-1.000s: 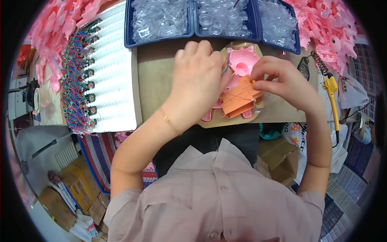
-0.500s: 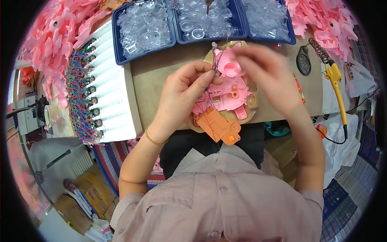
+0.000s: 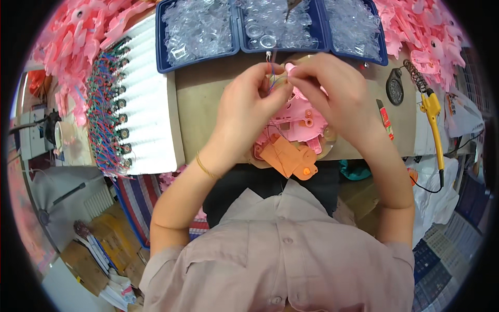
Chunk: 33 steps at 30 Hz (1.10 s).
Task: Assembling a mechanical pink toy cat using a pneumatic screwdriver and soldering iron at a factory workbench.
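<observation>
My left hand [image 3: 252, 104] is closed in a pinch on thin coloured wires [image 3: 271, 73], with a small clear-tipped part [image 3: 268, 55] standing above the fingers. Fingertip to fingertip with it, my right hand [image 3: 340, 96] is also pinched; what sits between its fingers is too small to make out. Below both hands lies a pink plastic toy shell half [image 3: 296, 122], its upper part largely covered by the right hand. An orange plastic box-like piece [image 3: 283, 156] rests at the shell's near edge, with thin wires running across it.
Blue trays [image 3: 236, 31] of clear plastic parts stand at the back. Left is a white ribbed holder [image 3: 150, 104] with wired round parts [image 3: 106, 114]. Pink shells [image 3: 78, 36] pile up at both far corners. A yellow soldering iron [image 3: 432, 117] hangs in a coil stand at right.
My right hand has come left and down from above the shell to meet the left fingertips. The left hand has risen slightly with the wires, and the view has shifted a little.
</observation>
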### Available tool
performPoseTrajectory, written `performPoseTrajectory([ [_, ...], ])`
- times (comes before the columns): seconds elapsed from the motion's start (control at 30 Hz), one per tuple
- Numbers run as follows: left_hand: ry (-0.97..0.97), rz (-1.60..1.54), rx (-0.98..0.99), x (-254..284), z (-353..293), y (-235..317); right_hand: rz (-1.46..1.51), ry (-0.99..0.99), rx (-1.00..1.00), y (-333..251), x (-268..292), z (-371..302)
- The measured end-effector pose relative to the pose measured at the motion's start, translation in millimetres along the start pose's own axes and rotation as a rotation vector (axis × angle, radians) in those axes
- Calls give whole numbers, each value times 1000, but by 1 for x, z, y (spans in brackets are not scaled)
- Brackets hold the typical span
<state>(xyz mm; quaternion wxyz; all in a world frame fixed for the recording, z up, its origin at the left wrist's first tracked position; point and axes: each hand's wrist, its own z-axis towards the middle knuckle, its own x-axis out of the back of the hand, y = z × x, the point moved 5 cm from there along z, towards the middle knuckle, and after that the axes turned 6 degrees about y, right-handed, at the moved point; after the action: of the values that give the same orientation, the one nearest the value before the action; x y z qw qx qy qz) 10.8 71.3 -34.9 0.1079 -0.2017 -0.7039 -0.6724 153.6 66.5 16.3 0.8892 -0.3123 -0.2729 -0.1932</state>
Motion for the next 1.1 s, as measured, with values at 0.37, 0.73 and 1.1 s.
performPoseTrajectory([
  [0.37,-190,-516,14,7,-1,-15,903,-68,-825,-14,10,-83],
  [0.73,-20,236,-606,13,-12,9,46,-162,-542,-28,24,-64],
  [1.1,313,259,-584,4,-24,-11,-241,-334,-269,-19,-34,-58],
])
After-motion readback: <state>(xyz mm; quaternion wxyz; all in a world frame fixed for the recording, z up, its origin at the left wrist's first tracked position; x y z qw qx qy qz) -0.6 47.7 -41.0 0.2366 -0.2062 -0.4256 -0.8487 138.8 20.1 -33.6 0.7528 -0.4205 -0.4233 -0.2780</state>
